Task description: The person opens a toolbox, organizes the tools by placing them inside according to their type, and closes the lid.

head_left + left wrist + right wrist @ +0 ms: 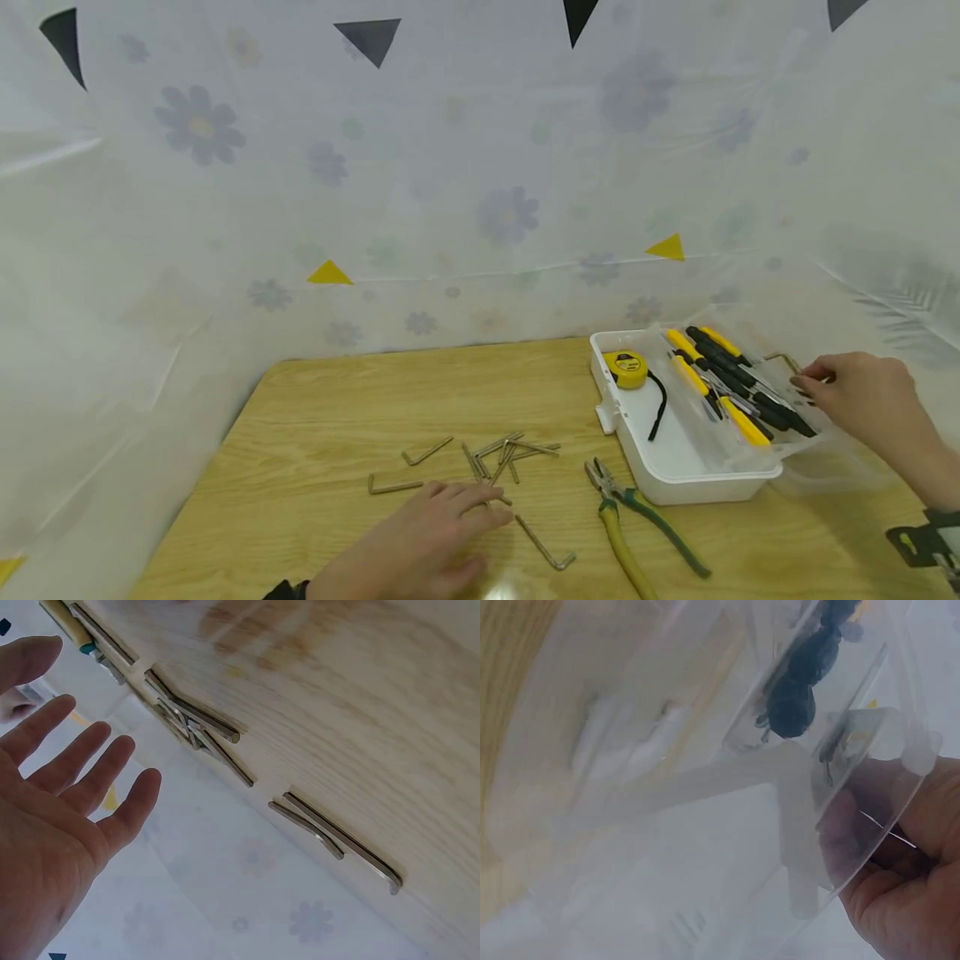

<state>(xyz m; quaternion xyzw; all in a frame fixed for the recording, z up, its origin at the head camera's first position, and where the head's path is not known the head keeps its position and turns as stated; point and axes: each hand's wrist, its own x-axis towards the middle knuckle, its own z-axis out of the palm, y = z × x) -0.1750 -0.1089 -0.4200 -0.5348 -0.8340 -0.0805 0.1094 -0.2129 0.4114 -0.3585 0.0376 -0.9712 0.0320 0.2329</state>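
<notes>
Left hand (431, 537), fingers loosely spread, holding nothing, is nearer the pile of keys (504, 460), just beyond it on the bench (315, 433); a lone key (537, 541) slants rightward and nearer. Right hand (866, 402) pinches another key (782, 358) by the tray (738, 460).

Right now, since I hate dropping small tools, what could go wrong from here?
The L-shaped metal key pinched in the right hand could slip and drop among the yellow-and-black hand tools beside it.
The loose pile of bent metal keys near the left hand lies crossed, so lifting one might drag others.
The green-handled metal pliers lie splayed close to the white plastic box, where a moving hand could knock them.
</notes>
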